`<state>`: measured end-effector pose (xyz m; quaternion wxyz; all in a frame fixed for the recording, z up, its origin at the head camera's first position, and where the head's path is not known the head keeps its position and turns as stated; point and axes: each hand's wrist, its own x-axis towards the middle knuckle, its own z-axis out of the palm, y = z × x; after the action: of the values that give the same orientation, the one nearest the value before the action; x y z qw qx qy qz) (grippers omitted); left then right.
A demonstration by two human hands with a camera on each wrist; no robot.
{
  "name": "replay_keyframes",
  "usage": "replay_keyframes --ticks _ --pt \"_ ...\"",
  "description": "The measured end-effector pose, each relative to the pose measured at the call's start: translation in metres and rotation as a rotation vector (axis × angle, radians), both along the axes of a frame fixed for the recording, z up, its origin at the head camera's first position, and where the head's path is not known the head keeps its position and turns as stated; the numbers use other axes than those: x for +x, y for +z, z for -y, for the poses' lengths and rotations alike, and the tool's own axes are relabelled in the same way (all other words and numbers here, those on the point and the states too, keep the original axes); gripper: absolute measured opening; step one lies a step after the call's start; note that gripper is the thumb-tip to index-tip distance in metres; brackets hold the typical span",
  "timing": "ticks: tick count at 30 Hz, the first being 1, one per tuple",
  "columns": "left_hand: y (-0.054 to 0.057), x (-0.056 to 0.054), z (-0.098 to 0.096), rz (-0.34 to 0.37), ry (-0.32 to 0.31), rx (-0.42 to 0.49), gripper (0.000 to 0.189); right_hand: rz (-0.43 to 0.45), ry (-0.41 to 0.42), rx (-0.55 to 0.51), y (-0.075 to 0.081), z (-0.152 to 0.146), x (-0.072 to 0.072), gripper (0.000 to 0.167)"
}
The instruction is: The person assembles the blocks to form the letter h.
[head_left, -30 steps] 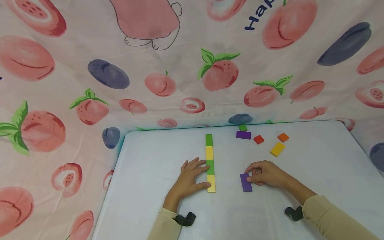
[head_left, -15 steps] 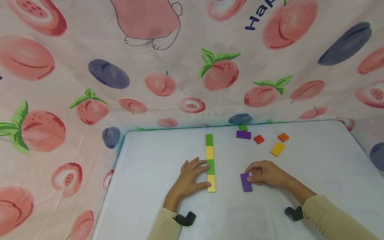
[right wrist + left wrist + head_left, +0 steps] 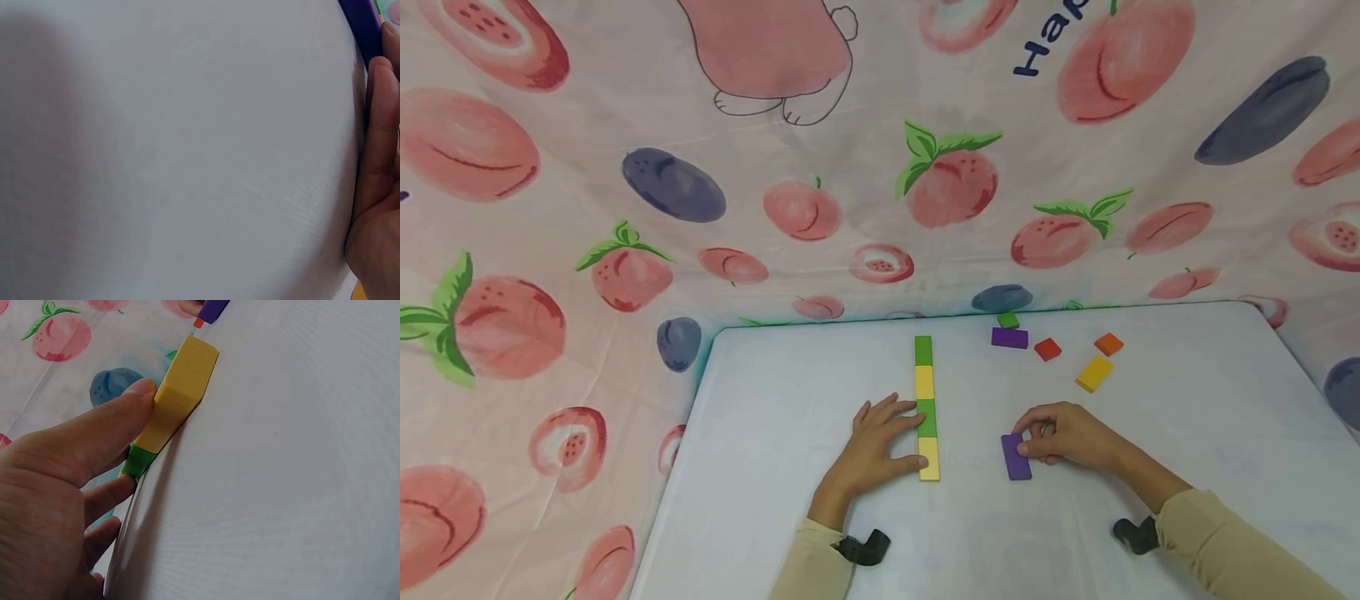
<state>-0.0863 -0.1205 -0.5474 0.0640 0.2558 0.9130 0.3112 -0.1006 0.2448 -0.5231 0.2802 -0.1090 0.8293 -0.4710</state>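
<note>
Alternating green and yellow blocks form a straight row in the head view: a near yellow block (image 3: 928,460), a green block (image 3: 927,419), another yellow block (image 3: 924,382) and a far green block (image 3: 923,350). My left hand (image 3: 870,452) lies along the row's left side, fingers spread. Its thumb rests on the near yellow block and its index fingertip touches the green one behind; the left wrist view shows the thumb (image 3: 139,394) against the yellow side. To the right, my right hand (image 3: 1063,435) pinches a purple block (image 3: 1015,457) at its right edge, close over the table.
Toward the back right of the white table (image 3: 760,417) lie a purple block (image 3: 1010,337), a small green block (image 3: 1008,320), a red block (image 3: 1048,349), an orange block (image 3: 1108,343) and a yellow block (image 3: 1093,373). A fruit-patterned cloth (image 3: 820,150) rises behind.
</note>
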Motion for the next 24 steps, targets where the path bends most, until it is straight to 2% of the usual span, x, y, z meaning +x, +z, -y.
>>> replay_keyframes --ticks 24 --pt "0.0 -0.0001 -0.0003 0.002 0.005 -0.004 0.066 0.003 0.009 -0.005 0.0019 -0.0001 -0.0003 0.031"
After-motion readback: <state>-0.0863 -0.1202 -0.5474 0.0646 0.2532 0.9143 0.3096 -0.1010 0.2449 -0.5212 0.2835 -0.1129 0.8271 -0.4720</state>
